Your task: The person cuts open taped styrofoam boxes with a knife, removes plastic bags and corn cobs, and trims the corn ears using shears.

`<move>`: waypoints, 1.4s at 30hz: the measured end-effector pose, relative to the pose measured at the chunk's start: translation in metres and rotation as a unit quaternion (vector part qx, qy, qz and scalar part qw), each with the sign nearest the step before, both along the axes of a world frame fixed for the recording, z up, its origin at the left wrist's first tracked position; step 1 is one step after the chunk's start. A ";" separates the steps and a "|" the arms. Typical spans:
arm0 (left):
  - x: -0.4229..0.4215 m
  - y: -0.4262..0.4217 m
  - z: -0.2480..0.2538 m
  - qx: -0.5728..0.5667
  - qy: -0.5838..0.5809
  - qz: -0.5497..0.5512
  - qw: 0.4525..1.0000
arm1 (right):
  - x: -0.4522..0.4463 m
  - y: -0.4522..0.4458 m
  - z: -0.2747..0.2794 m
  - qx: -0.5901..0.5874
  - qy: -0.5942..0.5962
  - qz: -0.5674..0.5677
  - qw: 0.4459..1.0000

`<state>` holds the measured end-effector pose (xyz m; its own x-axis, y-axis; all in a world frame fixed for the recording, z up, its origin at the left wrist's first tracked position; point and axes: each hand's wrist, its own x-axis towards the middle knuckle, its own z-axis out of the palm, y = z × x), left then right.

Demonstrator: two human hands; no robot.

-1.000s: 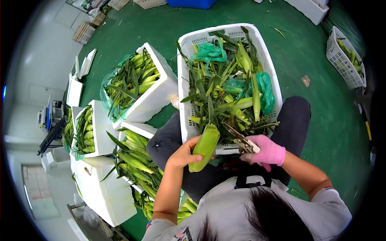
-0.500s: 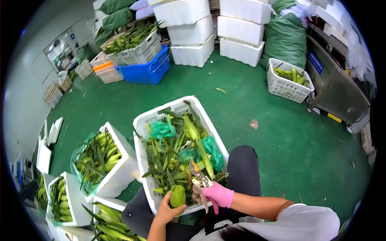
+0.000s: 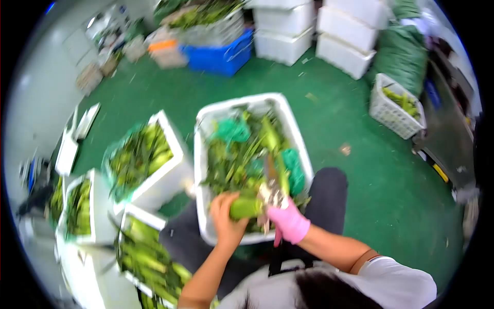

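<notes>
My bare left hand (image 3: 227,218) is closed around a green ear of corn (image 3: 244,208), lying almost level over the near edge of a white basket (image 3: 304,154). My right hand (image 3: 291,223), in a pink glove, grips pruning shears (image 3: 273,191) with their blades pointing away from me. The corn's right end is close to the shears; blur hides whether they touch. Inside the basket are corn leaves (image 3: 226,167), a whole ear (image 3: 269,135) and green plastic bags (image 3: 232,130).
Foam boxes of corn (image 3: 177,139) stand to my left. A blue crate (image 3: 216,57), stacked white foam boxes (image 3: 284,45) and a green sack (image 3: 404,59) are farther back. A small white basket (image 3: 393,121) sits by a metal cart (image 3: 453,129) at right.
My left hand has tipped the corn from upright to nearly level and brought it towards the shears. The view has shifted, so the surroundings sit farther right and higher.
</notes>
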<state>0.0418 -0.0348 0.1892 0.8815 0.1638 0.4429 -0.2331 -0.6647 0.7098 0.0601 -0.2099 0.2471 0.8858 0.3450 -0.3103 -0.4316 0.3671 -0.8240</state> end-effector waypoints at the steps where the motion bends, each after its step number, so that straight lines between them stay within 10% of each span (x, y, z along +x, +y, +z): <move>1: -0.001 -0.006 -0.003 -0.095 0.009 -0.015 0.995 | -0.002 0.006 0.007 0.014 0.028 0.012 0.999; 4: -0.020 -0.022 -0.020 -0.639 0.231 -0.117 0.724 | -0.011 0.024 0.018 0.025 -0.003 0.040 0.999; 14: -0.061 0.004 -0.037 -0.616 0.205 -0.184 0.738 | -0.032 0.044 0.034 0.056 0.026 0.049 0.997; 19: -0.101 -0.001 -0.069 -0.753 0.191 -0.233 0.585 | -0.045 0.063 0.031 0.064 0.029 0.098 0.993; 21: -0.108 0.001 -0.069 -0.749 0.182 -0.226 0.595 | -0.054 0.073 0.034 0.019 0.009 0.067 0.998; 26: -0.154 0.064 0.003 -0.149 0.126 0.085 0.977 | -0.033 0.071 0.008 0.144 0.105 0.179 0.968; 28: -0.205 0.100 0.020 0.021 0.202 0.215 0.955 | -0.024 0.081 -0.004 0.200 0.160 0.254 0.933; 32: -0.346 0.147 -0.054 -0.170 0.161 0.494 0.838 | -0.025 0.084 -0.030 0.144 0.208 0.288 0.924; 33: -0.385 0.166 -0.042 -0.302 0.286 0.518 0.748 | -0.028 0.081 -0.036 0.135 0.213 0.288 0.924; 35: -0.510 0.191 -0.128 -0.452 0.115 0.659 0.591 | -0.035 0.072 -0.060 0.109 0.225 0.319 0.914; 38: -0.670 0.217 -0.169 -0.423 0.105 0.822 0.366 | -0.050 0.064 -0.087 0.056 0.295 0.291 0.908; 42: -0.717 0.261 -0.206 -0.196 -0.045 0.906 0.372 | -0.068 0.065 -0.104 0.060 0.335 0.275 0.899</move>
<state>-0.6755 0.2258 -0.0171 -0.8491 0.5211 0.0864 0.3117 0.3623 0.8784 -0.0083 -0.1451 0.1435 0.1999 0.7401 -0.6421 -0.9597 0.0158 -0.2806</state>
